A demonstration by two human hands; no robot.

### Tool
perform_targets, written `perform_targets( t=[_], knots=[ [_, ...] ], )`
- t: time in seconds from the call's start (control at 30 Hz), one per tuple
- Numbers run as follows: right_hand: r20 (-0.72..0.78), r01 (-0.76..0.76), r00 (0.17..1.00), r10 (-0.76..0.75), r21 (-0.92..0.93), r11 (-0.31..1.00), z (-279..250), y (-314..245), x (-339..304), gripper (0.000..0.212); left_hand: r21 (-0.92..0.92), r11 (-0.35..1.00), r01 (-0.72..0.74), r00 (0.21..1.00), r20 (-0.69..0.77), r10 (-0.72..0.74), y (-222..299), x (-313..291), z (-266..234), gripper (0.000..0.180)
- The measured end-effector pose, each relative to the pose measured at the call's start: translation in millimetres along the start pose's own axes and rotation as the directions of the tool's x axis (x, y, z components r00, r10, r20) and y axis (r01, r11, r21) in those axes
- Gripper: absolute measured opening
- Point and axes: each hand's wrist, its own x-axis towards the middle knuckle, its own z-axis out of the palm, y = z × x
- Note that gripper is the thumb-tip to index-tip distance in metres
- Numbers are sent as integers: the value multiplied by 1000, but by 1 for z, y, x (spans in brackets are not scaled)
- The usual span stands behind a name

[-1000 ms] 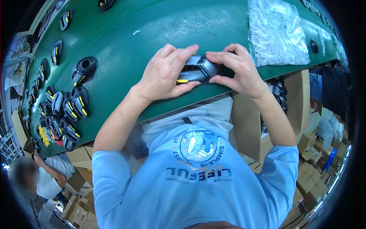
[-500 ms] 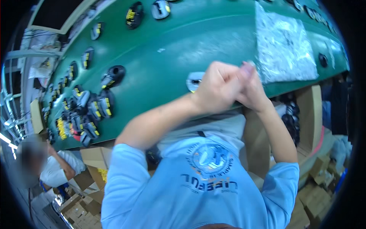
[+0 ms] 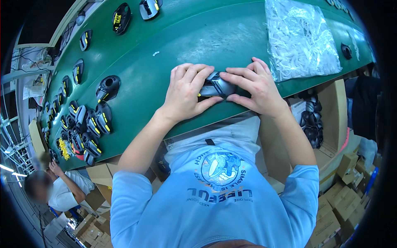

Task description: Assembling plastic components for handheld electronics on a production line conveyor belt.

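Note:
A dark grey plastic shell part point(image 3: 216, 86) with a small yellow tab lies near the front edge of the green table point(image 3: 198, 37). My left hand point(image 3: 187, 91) grips its left side, fingers over the top and thumb below. My right hand point(image 3: 255, 86) holds its right side, fingertips pressing on top. Both hands rest on the table surface. Most of the part is hidden under my fingers.
A heap of black-and-yellow shell parts point(image 3: 84, 124) lies at the left, with more point(image 3: 121, 16) spaced along the far edge. A clear bag of white pieces point(image 3: 300, 37) lies at the right. A cardboard box of black parts point(image 3: 312, 122) stands below. Another person point(image 3: 58, 190) sits lower left.
Half a second ago my hands were lifted together over the part, off the table; now they are down flat on the table, holding it from both sides.

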Motion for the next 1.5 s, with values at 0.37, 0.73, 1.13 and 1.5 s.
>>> perform_targets(
  t=[0.37,0.73,1.13,1.5],
  knots=[
    [-15,112,994,-112,-13,994,5,-19,0,53,-78,995,-68,997,-26,66,1,-9,-10,62],
    [1,-15,1000,15,85,996,16,-14,15,77,-648,757,-79,964,-242,-107,-15,-5,-29,26],
    [-94,-66,993,71,53,996,19,-16,14,73,-928,372,22,985,-44,-167,39,45,-38,44],
    [-59,-131,989,139,117,984,11,-23,9,74,247,968,-52,978,-182,99,-51,-5,-92,52]
  ],
)
